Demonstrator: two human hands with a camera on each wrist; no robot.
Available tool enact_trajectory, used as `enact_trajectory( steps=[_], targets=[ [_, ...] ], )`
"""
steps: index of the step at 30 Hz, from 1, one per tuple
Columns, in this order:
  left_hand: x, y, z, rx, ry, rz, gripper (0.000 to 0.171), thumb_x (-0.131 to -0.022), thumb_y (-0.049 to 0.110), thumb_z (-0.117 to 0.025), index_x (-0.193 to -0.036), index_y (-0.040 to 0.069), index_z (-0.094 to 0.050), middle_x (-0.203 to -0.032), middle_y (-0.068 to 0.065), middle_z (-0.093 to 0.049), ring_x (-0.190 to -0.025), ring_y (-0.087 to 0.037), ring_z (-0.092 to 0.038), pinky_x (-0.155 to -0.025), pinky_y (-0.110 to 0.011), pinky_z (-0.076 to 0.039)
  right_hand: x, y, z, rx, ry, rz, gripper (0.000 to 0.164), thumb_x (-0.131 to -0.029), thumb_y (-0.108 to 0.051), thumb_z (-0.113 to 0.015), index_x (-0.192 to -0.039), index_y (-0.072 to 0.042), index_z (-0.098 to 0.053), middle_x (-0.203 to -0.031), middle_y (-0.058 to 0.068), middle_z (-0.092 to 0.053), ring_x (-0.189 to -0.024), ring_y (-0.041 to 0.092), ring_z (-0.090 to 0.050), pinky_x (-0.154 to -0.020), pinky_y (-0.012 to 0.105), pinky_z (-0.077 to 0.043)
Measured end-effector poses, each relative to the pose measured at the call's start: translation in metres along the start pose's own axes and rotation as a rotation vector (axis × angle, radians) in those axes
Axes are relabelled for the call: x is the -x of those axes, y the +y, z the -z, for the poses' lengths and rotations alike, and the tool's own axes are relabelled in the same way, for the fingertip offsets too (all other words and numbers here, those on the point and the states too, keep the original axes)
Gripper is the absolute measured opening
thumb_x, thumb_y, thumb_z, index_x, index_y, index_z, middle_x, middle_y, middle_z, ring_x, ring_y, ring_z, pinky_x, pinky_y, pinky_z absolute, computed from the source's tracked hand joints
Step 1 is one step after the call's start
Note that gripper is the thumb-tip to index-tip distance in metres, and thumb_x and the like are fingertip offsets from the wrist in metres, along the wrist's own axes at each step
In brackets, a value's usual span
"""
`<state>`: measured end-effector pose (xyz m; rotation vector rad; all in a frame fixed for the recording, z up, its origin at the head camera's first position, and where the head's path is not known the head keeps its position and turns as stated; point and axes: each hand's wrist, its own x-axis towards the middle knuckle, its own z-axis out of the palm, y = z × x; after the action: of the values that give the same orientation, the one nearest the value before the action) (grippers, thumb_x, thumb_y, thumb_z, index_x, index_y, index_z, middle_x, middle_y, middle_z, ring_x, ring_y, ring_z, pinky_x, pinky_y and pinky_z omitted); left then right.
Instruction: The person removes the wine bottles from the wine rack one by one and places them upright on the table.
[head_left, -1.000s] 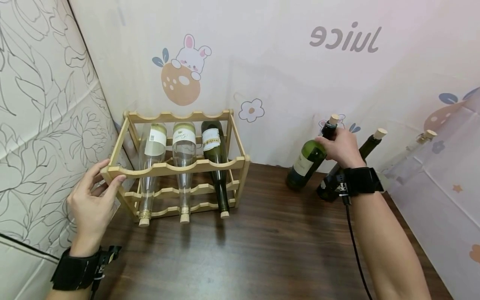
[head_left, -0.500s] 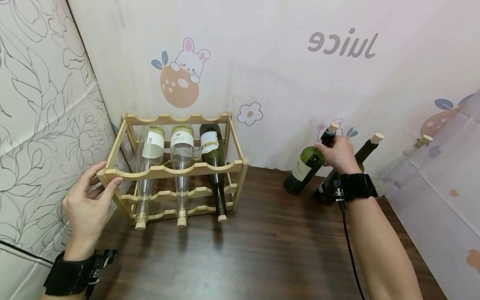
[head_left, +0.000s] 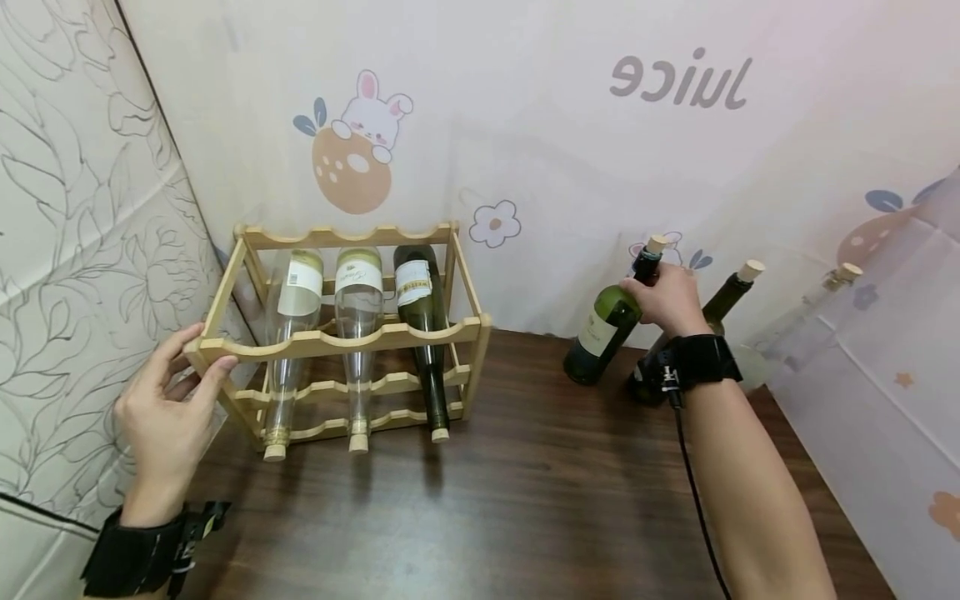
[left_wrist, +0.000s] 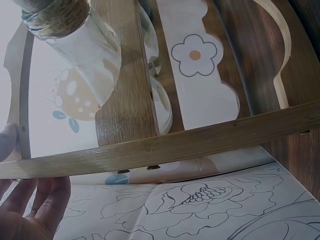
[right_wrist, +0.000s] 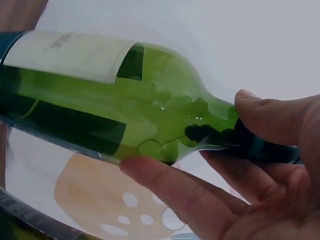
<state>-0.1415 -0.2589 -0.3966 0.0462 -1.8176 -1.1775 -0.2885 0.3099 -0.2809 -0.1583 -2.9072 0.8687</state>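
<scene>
My right hand [head_left: 670, 297] grips a green wine bottle [head_left: 606, 321] round its neck; the bottle is corked, pale-labelled and tilted, its base down to the left. In the right wrist view thumb and fingers wrap the dark neck, and the forefinger lies along the green shoulder [right_wrist: 165, 105]. At the left, my left hand [head_left: 168, 400] holds the front left top corner of a light wooden wine rack [head_left: 337, 340], thumb in front and fingers behind. Two clear bottles [head_left: 358, 300] and a dark green bottle [head_left: 422, 308] lie in the rack, corks toward me.
Right of the held bottle stand another dark green corked bottle [head_left: 726, 300], partly behind my right wrist, and a clear corked bottle [head_left: 810, 308]. The dark wooden table [head_left: 495, 500] meets printed cloth walls [head_left: 555, 167] at the back and sides.
The head view has shifted slightly. My right hand keeps its hold on the tilted green bottle, and the left hand stays on the rack's corner.
</scene>
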Motion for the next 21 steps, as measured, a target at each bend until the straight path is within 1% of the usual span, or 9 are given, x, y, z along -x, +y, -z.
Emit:
enact_trajectory(
  steps=[3, 7, 10, 14, 17, 21],
  targets=[
    [0.0044, 0.0010, 0.0013, -0.015, -0.013, -0.007, 0.053, -0.078, -0.007, -0.089, -0.128, 0.004, -0.076, -0.107, 0.035, -0.068, -0.095, 0.019, -0.067, -0.083, 0.003, -0.054, 0.0012, 0.0026, -0.0017, 0.031, -0.007, -0.007, 0.057, -0.107, -0.042, -0.058, -0.131, 0.010, -0.060, -0.118, 0.034, -0.065, -0.069, 0.022, -0.069, -0.055, 0.025, -0.060],
    [0.0084, 0.0026, 0.0023, -0.032, -0.032, -0.007, 0.053, -0.080, -0.007, -0.088, -0.130, 0.006, -0.075, -0.109, 0.037, -0.067, -0.097, 0.020, -0.066, -0.083, 0.002, -0.054, 0.0030, 0.0058, -0.0017, 0.047, -0.031, -0.019, 0.059, -0.108, -0.043, -0.056, -0.133, 0.011, -0.058, -0.121, 0.035, -0.065, -0.073, 0.023, -0.069, -0.057, 0.025, -0.060],
    [0.0058, 0.0044, 0.0029, -0.039, -0.044, -0.004, 0.053, -0.081, -0.005, -0.088, -0.131, 0.007, -0.075, -0.109, 0.039, -0.066, -0.097, 0.020, -0.066, -0.084, 0.002, -0.054, 0.0018, 0.0051, -0.0006, 0.042, -0.035, -0.018, 0.061, -0.108, -0.044, -0.056, -0.134, 0.011, -0.057, -0.122, 0.036, -0.065, -0.076, 0.024, -0.069, -0.058, 0.026, -0.060],
    [0.0010, 0.0038, 0.0024, -0.039, -0.053, -0.007, 0.053, -0.082, -0.005, -0.087, -0.132, 0.007, -0.074, -0.109, 0.040, -0.065, -0.099, 0.020, -0.066, -0.084, 0.002, -0.054, -0.0008, 0.0034, 0.0020, 0.041, -0.036, -0.019, 0.063, -0.108, -0.045, -0.055, -0.135, 0.012, -0.055, -0.124, 0.037, -0.064, -0.074, 0.023, -0.068, -0.057, 0.025, -0.059],
    [-0.0004, 0.0028, 0.0021, -0.043, -0.051, -0.013, 0.053, -0.083, -0.005, -0.087, -0.133, 0.007, -0.074, -0.111, 0.040, -0.064, -0.101, 0.020, -0.066, -0.085, 0.001, -0.054, -0.0028, 0.0017, 0.0015, 0.042, -0.031, -0.014, 0.062, -0.108, -0.043, -0.055, -0.135, 0.012, -0.055, -0.125, 0.037, -0.064, -0.075, 0.024, -0.067, -0.057, 0.025, -0.059],
    [-0.0006, 0.0037, 0.0024, -0.043, -0.042, -0.013, 0.052, -0.083, -0.005, -0.086, -0.132, 0.007, -0.074, -0.111, 0.039, -0.065, -0.101, 0.020, -0.066, -0.085, 0.001, -0.054, -0.0057, -0.0007, -0.0016, 0.044, -0.018, 0.000, 0.057, -0.108, -0.040, -0.057, -0.132, 0.012, -0.057, -0.120, 0.036, -0.065, -0.073, 0.025, -0.067, -0.056, 0.026, -0.058]
  ],
)
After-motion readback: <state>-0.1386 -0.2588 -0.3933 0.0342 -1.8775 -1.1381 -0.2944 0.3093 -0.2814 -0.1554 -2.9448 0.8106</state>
